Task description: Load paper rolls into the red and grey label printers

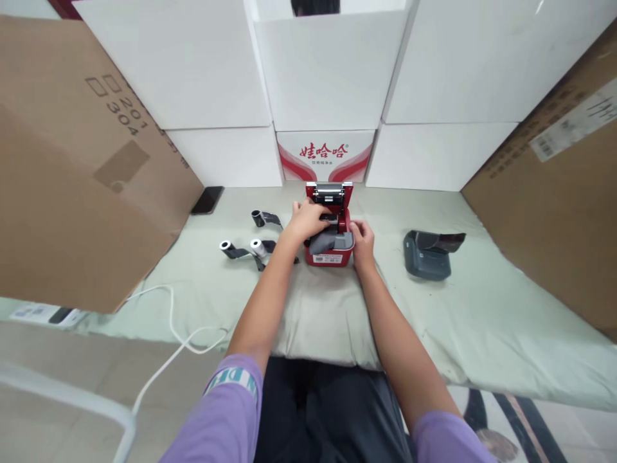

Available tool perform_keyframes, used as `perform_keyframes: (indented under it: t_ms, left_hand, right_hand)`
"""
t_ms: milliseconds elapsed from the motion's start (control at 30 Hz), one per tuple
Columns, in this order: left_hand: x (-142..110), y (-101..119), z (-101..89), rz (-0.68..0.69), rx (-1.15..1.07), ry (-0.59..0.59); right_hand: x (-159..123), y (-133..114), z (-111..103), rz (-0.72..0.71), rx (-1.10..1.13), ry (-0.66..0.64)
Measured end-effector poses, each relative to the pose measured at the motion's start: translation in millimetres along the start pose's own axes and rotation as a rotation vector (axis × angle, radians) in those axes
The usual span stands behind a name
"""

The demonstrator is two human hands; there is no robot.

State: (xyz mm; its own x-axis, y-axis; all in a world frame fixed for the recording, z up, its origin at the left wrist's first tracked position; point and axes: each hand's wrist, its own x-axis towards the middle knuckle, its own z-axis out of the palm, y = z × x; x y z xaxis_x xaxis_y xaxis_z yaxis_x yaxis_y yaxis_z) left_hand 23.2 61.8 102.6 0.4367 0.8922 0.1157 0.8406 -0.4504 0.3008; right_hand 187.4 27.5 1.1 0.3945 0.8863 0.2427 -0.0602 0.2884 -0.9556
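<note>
A small red printer (328,258), which looks like a label printer, stands in front of me with its lid raised. My left hand (308,220) reaches into its open top from the left, fingers bent down inside; what they hold is partly hidden. Dark ribbon film (322,242) lies loosely over the front of the opening. My right hand (362,243) is closed against the printer's right side. Left of the printer lie ribbon rolls: a black-cored roll (258,218), a white-cored roll (259,247) and another roll (227,247), each with dark film trailing off.
A dark grey device (428,256) with black film on top sits to the right. A black phone (207,200) lies at the back left. White boxes (328,71) form the back wall, brown cardboard (62,167) stands at both sides. A white cable (172,315) hangs over the front edge.
</note>
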Motion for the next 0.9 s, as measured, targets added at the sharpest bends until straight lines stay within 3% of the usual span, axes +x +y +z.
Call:
perform_keyframes:
  t_ms: [367, 533, 700, 800, 900]
  left_hand:
    - [0.8, 2.0, -0.1, -0.041, 0.063, -0.132]
    - [2.0, -4.6, 0.5, -0.025, -0.07, -0.08]
    - [-4.3, -14.1, -20.6, 0.014, -0.296, -0.039]
    - [-10.5, -13.0, -35.9, 0.027, -0.35, 0.154]
    - [-13.3, -5.0, -39.8, 0.038, -0.21, 0.349]
  right_hand:
    - [-0.4, 1.0, -0.2, 0.009, -0.009, -0.002]
    - [-0.2, 0.2, -0.1, 0.003, -0.013, -0.002]
    - [0.8, 1.5, -0.3, 0.009, -0.016, -0.003]
    - [1.2, 2.7, -0.4, 0.012, -0.015, -0.003]
    - [1.4, 3.5, -0.7, 0.011, -0.016, -0.004]
